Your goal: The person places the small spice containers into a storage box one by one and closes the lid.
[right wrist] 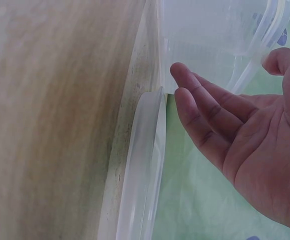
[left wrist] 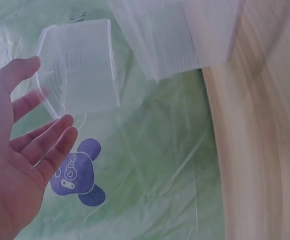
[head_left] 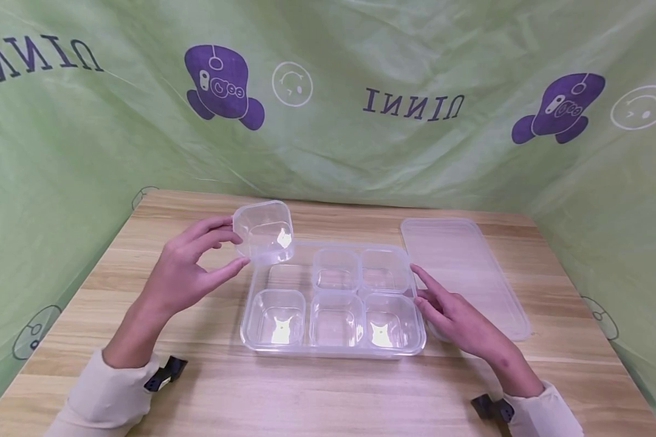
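Observation:
My left hand pinches a small clear plastic box between thumb and fingers, tilted above the back left corner of a large clear container. In the left wrist view, the thumb and fingers of the hand are at one edge of the small box. Several similar small boxes sit in two rows inside the container; at its back left the bottom shows. My right hand rests its fingers against the container's right side, fingers loosely extended in the right wrist view.
A flat translucent lid lies on the wooden table right of the container, partly beneath the right hand. Green printed cloth hangs behind the table and along both sides.

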The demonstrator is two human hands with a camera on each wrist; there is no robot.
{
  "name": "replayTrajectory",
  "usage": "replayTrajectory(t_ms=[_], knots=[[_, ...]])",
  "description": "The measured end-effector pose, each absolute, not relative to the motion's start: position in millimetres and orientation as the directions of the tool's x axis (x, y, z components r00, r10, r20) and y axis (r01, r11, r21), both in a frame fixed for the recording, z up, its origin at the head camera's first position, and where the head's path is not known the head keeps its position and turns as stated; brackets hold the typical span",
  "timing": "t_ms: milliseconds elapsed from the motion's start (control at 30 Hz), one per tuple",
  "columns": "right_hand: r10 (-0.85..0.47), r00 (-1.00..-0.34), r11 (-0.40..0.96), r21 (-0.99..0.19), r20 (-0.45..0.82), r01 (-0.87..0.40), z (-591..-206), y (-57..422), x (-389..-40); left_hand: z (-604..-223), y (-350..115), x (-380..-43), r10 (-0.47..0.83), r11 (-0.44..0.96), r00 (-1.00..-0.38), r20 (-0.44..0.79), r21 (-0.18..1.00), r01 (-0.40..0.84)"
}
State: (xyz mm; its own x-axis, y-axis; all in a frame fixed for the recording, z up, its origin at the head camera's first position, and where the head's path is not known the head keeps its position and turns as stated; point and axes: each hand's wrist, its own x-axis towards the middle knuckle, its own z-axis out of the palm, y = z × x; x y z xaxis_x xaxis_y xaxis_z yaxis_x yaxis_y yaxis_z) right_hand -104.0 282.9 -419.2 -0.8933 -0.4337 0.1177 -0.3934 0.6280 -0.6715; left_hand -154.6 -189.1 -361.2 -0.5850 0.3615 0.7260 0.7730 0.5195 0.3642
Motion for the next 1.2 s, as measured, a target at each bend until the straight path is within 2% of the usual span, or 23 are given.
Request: replayTrajectory(t_ms=[867,1200], knots=[[-0.427,-0.898,0.636,-0.671,0.106,-0.381,-419.0,282.6,-103.3,-379.8,-181.6,-150.6,0.477,0.502,-0.561,0.677,0.314,0.806],[-0.423,-0.899,0.641,-0.665,0.111,-0.384,-418.9,282.5,-103.2,-385.9,-179.9,-150.8,0.507,0.502,-0.593,0.625,0.346,0.793]])
